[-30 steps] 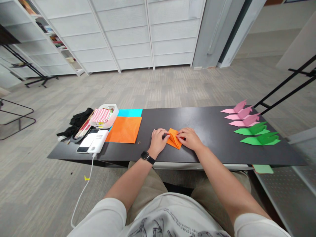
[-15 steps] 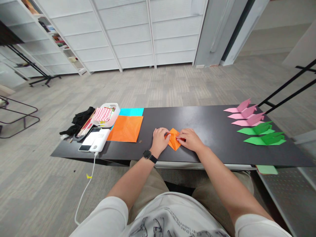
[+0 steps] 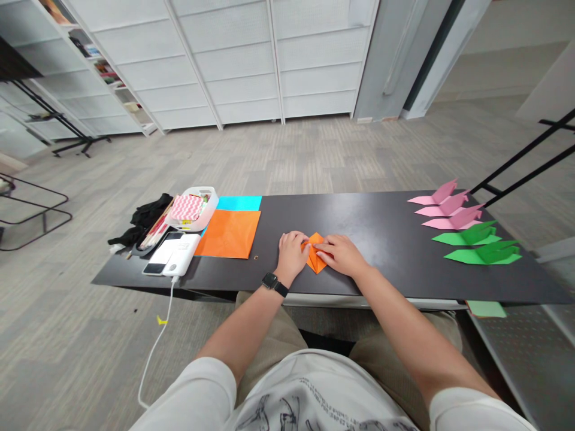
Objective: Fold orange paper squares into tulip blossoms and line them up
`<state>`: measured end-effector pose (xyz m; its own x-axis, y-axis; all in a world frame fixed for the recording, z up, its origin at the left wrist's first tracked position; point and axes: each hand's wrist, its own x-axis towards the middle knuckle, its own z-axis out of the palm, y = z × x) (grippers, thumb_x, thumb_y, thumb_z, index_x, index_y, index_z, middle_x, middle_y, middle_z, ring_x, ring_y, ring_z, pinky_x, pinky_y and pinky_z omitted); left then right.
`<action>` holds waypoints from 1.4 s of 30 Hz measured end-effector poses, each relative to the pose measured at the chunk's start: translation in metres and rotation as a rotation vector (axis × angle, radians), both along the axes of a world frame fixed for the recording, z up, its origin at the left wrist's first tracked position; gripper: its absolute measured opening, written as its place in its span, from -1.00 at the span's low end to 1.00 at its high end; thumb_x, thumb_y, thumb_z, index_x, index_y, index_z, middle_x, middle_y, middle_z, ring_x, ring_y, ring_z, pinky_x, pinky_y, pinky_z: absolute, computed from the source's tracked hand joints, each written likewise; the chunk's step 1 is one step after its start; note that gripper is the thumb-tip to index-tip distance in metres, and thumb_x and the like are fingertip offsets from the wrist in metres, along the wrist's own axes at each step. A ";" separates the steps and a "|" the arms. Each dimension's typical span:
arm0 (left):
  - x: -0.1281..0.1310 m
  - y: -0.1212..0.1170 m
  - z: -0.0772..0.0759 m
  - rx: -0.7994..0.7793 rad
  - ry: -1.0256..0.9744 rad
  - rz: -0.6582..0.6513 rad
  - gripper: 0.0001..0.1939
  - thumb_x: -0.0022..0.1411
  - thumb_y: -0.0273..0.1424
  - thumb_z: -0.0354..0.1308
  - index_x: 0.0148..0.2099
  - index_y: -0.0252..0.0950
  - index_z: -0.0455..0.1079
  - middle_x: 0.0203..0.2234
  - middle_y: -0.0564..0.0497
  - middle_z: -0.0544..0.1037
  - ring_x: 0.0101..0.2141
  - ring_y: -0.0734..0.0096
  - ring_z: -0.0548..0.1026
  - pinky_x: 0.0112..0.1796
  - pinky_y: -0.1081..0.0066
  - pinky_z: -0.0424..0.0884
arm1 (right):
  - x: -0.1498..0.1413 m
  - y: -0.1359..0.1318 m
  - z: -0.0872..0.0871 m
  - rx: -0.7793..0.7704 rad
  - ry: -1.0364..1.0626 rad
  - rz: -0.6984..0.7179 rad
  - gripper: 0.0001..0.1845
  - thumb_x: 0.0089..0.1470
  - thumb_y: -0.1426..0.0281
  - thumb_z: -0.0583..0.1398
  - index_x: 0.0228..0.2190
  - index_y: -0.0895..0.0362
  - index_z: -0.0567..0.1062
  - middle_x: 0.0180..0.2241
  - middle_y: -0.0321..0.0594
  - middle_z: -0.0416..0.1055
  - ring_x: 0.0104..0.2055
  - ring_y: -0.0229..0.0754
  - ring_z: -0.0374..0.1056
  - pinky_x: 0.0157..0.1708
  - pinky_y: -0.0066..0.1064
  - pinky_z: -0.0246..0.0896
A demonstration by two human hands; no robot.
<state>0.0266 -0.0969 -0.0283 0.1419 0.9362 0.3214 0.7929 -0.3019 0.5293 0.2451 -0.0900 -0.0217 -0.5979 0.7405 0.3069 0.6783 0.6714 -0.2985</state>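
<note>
A small folded piece of orange origami paper point(image 3: 317, 265) lies on the dark table in front of me, diamond-shaped with a crease down its middle. My left hand point(image 3: 291, 254) grips its left corner, fingers bent and closed at the edge. From the other side, my right hand point(image 3: 344, 254) has its fingertips laid over the upper middle and right part of the paper, fingers closed together and pressing it. The fingers cover part of the upper folds, and the thumbs are hard to make out.
Orange sheets point(image 3: 231, 234) lie over blue paper point(image 3: 240, 203) on the left, near a white basket point(image 3: 209, 209), a phone point(image 3: 157, 263) and a cabled white power bank point(image 3: 182, 256). Pink origami birds point(image 3: 451, 218) and green ones point(image 3: 483, 254) stand in a row at right.
The loose folds of the orange paper have been opened out and flattened into a symmetric diamond. My right fingers have moved left, further over the paper; my left hand stays at its left side.
</note>
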 end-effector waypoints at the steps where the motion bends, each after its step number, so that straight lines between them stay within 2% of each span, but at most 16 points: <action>1: -0.001 0.000 0.001 0.008 -0.012 -0.002 -0.88 0.37 -0.46 0.26 -0.07 -0.17 0.49 -0.01 -0.06 0.56 0.10 0.15 0.48 0.28 -0.04 0.25 | -0.002 0.000 -0.001 0.002 -0.013 -0.019 -0.67 0.43 0.26 0.15 0.03 -0.02 0.67 -0.16 -0.10 0.53 -0.12 -0.06 0.37 -0.08 -0.21 0.14; 4: -0.005 -0.004 0.008 0.051 -0.048 -0.035 -0.85 0.35 -0.48 0.25 -0.05 -0.19 0.50 0.05 -0.08 0.56 0.13 0.16 0.48 0.23 0.04 0.35 | -0.006 0.002 -0.002 0.016 -0.045 -0.055 -0.68 0.42 0.31 0.14 -0.01 0.00 0.69 -0.18 -0.10 0.52 -0.15 -0.07 0.36 -0.12 -0.22 0.13; 7: -0.013 -0.012 0.015 0.077 -0.002 -0.139 -0.80 0.37 -0.49 0.21 0.01 -0.19 0.52 0.08 -0.08 0.58 0.12 0.17 0.48 0.22 0.07 0.39 | -0.007 0.003 -0.003 0.031 -0.060 -0.064 -0.67 0.42 0.33 0.13 -0.02 0.01 0.69 -0.20 -0.10 0.52 -0.16 -0.08 0.36 -0.13 -0.23 0.14; 12: -0.030 -0.021 0.013 0.065 0.219 -0.314 -0.72 0.49 -0.44 0.08 0.12 -0.18 0.53 0.18 -0.06 0.57 0.19 0.16 0.45 0.34 -0.04 0.25 | -0.008 0.005 -0.004 0.060 -0.073 -0.068 -0.67 0.42 0.34 0.13 -0.04 0.03 0.71 -0.23 -0.10 0.51 -0.19 -0.08 0.36 -0.14 -0.24 0.15; 16: -0.040 -0.019 0.011 0.042 0.328 -0.404 -0.68 0.54 -0.34 0.03 0.19 -0.16 0.51 0.27 -0.07 0.51 0.27 0.13 0.40 0.37 -0.08 0.21 | -0.008 0.006 -0.006 0.075 -0.067 -0.067 -0.68 0.42 0.34 0.14 -0.05 0.02 0.71 -0.24 -0.11 0.51 -0.18 -0.08 0.36 -0.13 -0.25 0.15; 22: -0.051 -0.015 0.022 0.055 0.386 -0.545 -0.64 0.53 -0.22 0.07 0.24 -0.11 0.52 0.31 -0.12 0.46 0.31 0.08 0.35 0.40 -0.13 0.13 | -0.009 0.006 -0.009 0.073 -0.060 -0.084 -0.69 0.41 0.35 0.15 -0.05 0.01 0.71 -0.23 -0.13 0.52 -0.18 -0.09 0.38 -0.12 -0.25 0.16; 28: -0.056 -0.029 0.029 0.069 0.354 -0.649 -0.65 0.49 -0.23 0.15 0.24 -0.04 0.54 0.29 -0.12 0.45 0.32 0.09 0.35 0.44 -0.13 0.05 | -0.008 0.008 -0.012 0.054 -0.056 -0.086 -0.68 0.41 0.34 0.15 -0.03 0.00 0.71 -0.21 -0.11 0.53 -0.16 -0.08 0.39 -0.09 -0.24 0.19; 36: -0.054 -0.049 0.031 0.045 0.258 -0.687 -0.66 0.43 -0.28 0.22 0.20 -0.01 0.57 0.23 -0.11 0.51 0.31 0.13 0.39 0.45 -0.05 0.08 | -0.008 0.007 -0.009 0.037 -0.047 -0.090 -0.69 0.41 0.32 0.15 -0.04 0.00 0.71 -0.19 -0.11 0.53 -0.15 -0.08 0.40 -0.09 -0.24 0.20; 42: -0.055 -0.052 0.029 0.012 0.279 -0.660 -0.60 0.53 -0.31 0.06 0.32 -0.07 0.46 0.25 -0.08 0.52 0.30 0.21 0.39 0.46 -0.04 0.04 | -0.009 0.004 -0.006 0.042 -0.061 -0.078 -0.72 0.37 0.31 0.19 -0.03 0.02 0.69 -0.19 -0.12 0.52 -0.13 -0.06 0.38 -0.09 -0.23 0.19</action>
